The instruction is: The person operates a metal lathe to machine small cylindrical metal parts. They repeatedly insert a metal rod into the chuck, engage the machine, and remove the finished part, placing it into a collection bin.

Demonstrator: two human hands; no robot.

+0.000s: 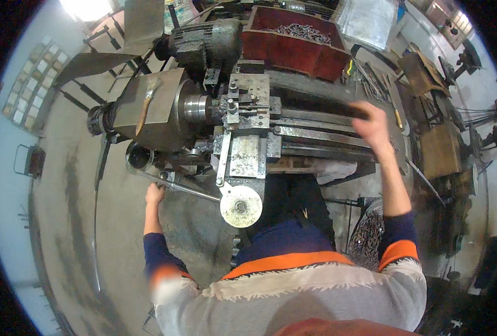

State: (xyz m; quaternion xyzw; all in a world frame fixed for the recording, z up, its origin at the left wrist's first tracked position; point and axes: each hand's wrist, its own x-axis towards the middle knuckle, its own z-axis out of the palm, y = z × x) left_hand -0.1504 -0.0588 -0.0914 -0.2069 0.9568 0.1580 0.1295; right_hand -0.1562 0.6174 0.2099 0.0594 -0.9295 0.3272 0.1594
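My left hand (154, 194) is closed at a short machine handle (163, 178), below the spindle end of a metal lathe. A long steel rod (195, 192) runs beside it to a round, pale metal disc (241, 206) at the front of the cross slide (246, 155). My right hand (371, 126) hovers over the right end of the lathe bed rails (321, 132). Its fingers look bent but are smeared by motion, so whether they hold anything is unclear. The tool post (247, 96) sits beside the shiny round chuck (196, 107).
A wooden-handled brush (145, 112) lies on the headstock's metal cover (163, 99). Behind stand an electric motor (206, 42) and a dark red box (293, 53) of small metal parts. Hand tools (374, 84) lie at the back right. A heap of dark parts (366, 235) is by my right side.
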